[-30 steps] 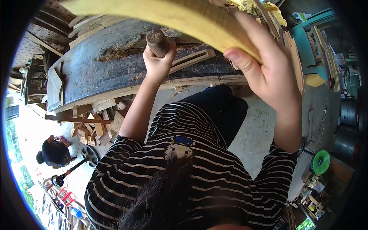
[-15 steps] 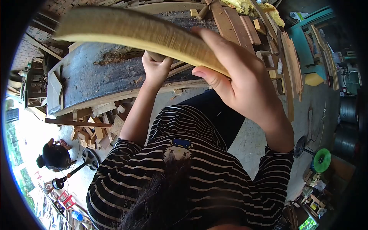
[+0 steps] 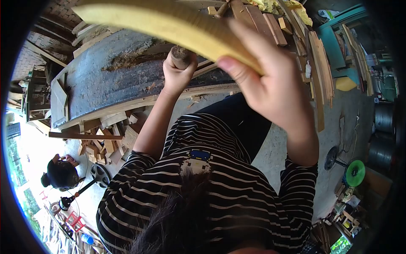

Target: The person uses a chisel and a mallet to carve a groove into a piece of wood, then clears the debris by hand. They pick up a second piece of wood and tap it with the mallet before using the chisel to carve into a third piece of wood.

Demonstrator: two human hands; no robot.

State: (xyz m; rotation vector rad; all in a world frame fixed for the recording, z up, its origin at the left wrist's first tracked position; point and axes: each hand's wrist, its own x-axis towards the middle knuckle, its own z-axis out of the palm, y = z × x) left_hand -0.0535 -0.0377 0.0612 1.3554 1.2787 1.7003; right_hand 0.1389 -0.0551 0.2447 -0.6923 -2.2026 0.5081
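Fisheye head view: black vignette all round, edges bowed. Daylight from the left blew out the floor there to white, blue fringe at the rim. Bench (image 3: 89,91) mid-dim with soft sheen, top corners dark. Right hand (image 3: 275,84) and raised wood piece (image 3: 169,23) motion-blurred; striped shirt (image 3: 211,169) read sharper.

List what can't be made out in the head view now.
Head view:
Lower end of the round-topped handle: hidden by the left hand.
Upper edge of the curved yellow piece: blurred, partly cut off by the frame's top.
Right hand fingertips beyond the thumb: blurred.
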